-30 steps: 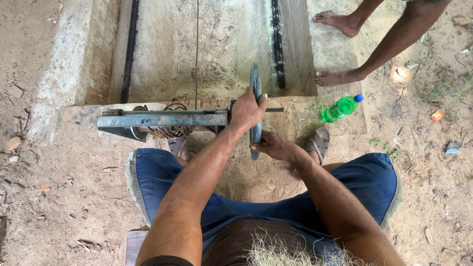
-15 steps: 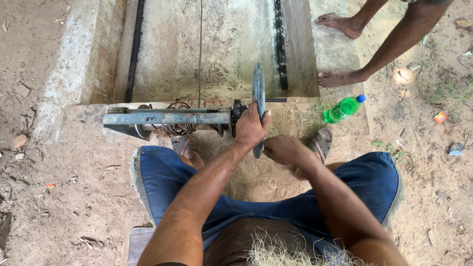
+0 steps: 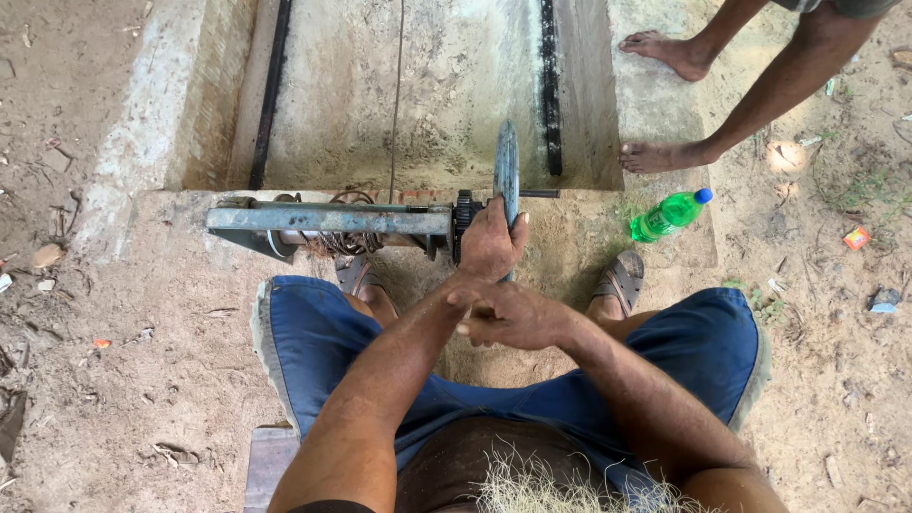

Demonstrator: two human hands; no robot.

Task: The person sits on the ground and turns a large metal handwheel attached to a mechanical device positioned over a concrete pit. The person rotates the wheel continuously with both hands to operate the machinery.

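Observation:
A grey metal hand wheel [image 3: 506, 157] stands edge-on at the right end of a horizontal steel bar frame [image 3: 328, 220], beside a small dark gear [image 3: 464, 211]. My left hand [image 3: 489, 242] grips the wheel's near rim. Just below it and closer to my body, my right hand [image 3: 518, 318] is curled shut at the wheel's bottom edge, which it hides. Coiled wire [image 3: 347, 242] sits under the bar, and a thin line [image 3: 396, 95] runs from it away over the trough.
A sunken concrete trough [image 3: 456, 85] with two black rails [image 3: 549, 85] lies beyond the machine. Another person's bare feet [image 3: 665, 155] stand at its right edge. A green plastic bottle [image 3: 668, 216] lies right of the wheel. My sandalled feet [image 3: 619, 278] rest on sandy ground.
My left hand has slid down the wheel's rim toward me. My right hand has drawn back closer to my body, under the left.

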